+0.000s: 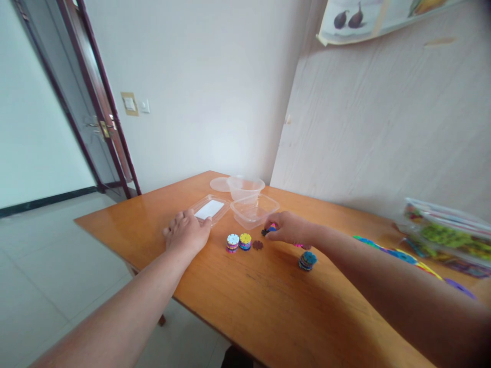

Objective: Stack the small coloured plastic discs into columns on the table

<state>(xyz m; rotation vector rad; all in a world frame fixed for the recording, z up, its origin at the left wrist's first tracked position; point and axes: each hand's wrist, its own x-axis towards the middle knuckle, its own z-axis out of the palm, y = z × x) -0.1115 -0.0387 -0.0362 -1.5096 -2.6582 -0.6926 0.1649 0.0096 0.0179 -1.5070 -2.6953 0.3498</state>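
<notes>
My left hand (186, 232) lies flat on the wooden table (249, 301), fingers spread, its tips touching a clear rectangular lid (210, 210). My right hand (288, 228) is closed in a pinch on a few small coloured discs (269, 230) just above the table. In front of it stand two short stacks of discs, one white-topped (232, 242), one yellow-topped (245, 241). A single brown disc (258, 245) lies beside them. A blue-topped stack (307, 260) stands under my right wrist.
A clear rectangular container (254, 209), a clear round bowl (245, 187) and a round lid (220, 184) sit at the table's far side. A bag of coloured pieces (445, 236) and loose coloured strips (399, 254) lie at right. A wall runs behind; a door stands at left.
</notes>
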